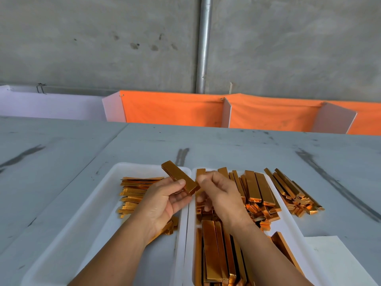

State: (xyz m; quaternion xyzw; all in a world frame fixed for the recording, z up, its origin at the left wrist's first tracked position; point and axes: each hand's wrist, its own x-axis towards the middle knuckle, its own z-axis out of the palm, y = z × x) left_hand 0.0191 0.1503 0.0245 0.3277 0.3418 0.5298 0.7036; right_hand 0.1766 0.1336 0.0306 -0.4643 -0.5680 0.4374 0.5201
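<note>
- Grey table (61,162) bears two white trays side by side.
- Left tray (99,203) holds flat gold blanks (134,195).
- Right tray (285,226) holds folded gold boxes (257,188).
- Left hand (165,200) grips one gold box (178,176), raised between the trays.
- Right hand (218,193) curls at the near end of the gold box; whether it grips is unclear.

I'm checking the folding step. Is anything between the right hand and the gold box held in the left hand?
Nothing visible does. The left hand holds the gold box near its middle. The right hand has its curled fingers right at the box's near end, with no gap showing. Whether they grip it is unclear.
</note>
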